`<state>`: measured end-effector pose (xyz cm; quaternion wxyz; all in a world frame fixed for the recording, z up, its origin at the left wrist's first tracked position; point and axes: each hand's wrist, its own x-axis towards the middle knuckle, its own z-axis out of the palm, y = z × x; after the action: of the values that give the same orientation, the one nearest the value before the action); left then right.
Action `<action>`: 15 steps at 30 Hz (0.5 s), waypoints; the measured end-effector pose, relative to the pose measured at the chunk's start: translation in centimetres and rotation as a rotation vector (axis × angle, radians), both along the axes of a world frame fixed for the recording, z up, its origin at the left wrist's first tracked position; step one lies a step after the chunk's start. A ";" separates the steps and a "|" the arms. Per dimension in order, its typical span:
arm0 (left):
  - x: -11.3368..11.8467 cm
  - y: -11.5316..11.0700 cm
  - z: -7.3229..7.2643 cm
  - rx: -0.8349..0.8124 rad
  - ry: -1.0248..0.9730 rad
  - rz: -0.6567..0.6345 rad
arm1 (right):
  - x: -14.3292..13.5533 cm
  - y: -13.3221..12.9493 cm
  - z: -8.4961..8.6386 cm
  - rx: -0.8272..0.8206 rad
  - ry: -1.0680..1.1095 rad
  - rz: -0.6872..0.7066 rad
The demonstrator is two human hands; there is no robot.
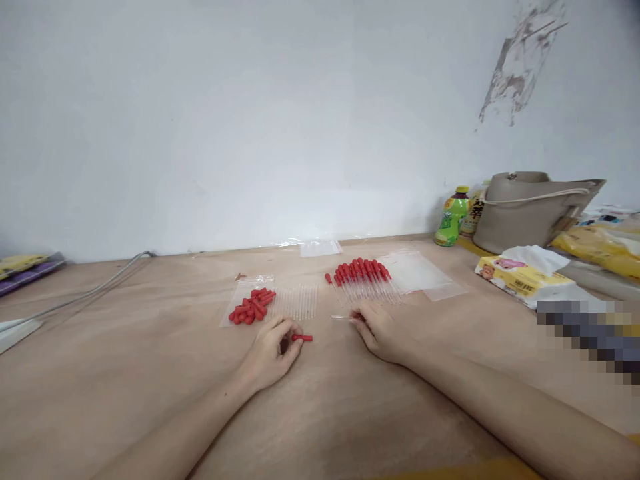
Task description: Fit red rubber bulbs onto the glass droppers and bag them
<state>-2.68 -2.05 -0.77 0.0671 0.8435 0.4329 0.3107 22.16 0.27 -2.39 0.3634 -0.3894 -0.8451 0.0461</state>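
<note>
A red rubber bulb (pixel 306 339) is pinched in my left hand (pixel 273 350), its narrow end pointing right. My right hand (pixel 375 330) grips a thin clear tube (pixel 340 317) that points left; the two pieces are apart. Beyond my left hand, several loose red bulbs (pixel 250 307) lie on a clear plastic bag (pixel 227 315). Beside them is a row of clear tubes (pixel 297 301). Past my right hand lie several tubes fitted with red bulbs (pixel 363 270), side by side, bulbs toward the wall.
Flat clear bags (pixel 415 272) lie at the back right, another bag (pixel 320 249) by the wall. Farther right are a green bottle (pixel 451 218), a grey bag (pixel 525 213) and a tissue box (pixel 523 279). A cable (pixel 107 277) crosses the left side.
</note>
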 end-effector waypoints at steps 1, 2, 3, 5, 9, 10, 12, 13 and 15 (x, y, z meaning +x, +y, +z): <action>0.1 0.1 -0.1 -0.020 -0.009 0.004 | 0.0 0.0 -0.1 -0.007 0.007 0.018; 0.2 0.3 -0.1 -0.029 -0.013 0.004 | -0.1 0.0 -0.1 -0.017 0.011 0.033; 0.2 0.5 -0.1 -0.039 -0.011 -0.002 | -0.1 0.0 -0.2 -0.029 0.013 0.046; 0.3 0.8 -0.1 -0.064 0.001 -0.023 | -0.3 -0.1 -0.2 -0.049 0.012 0.071; 0.9 0.8 0.1 -0.085 -0.032 -0.040 | -0.8 -0.7 0.2 -0.062 0.013 0.134; 1.1 0.6 0.1 -0.096 -0.058 -0.035 | -1.0 -0.9 0.3 -0.069 0.013 0.146; 1.4 0.4 0.1 -0.153 -0.119 -0.031 | -1.2 -1.2 0.6 -0.079 0.015 0.161; 1.5 0.3 0.0 -0.191 -0.149 -0.037 | -1.3 -1.3 0.6 -0.082 0.017 0.168; 1.6 0.2 -0.2 -0.268 -0.213 -0.063 | -1.4 -1.4 0.7 -0.083 0.020 0.179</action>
<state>-1.07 -1.89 -0.95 0.2341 0.8024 0.4344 0.3356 20.75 -1.16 -1.66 0.3497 -0.3264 -0.8703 0.1175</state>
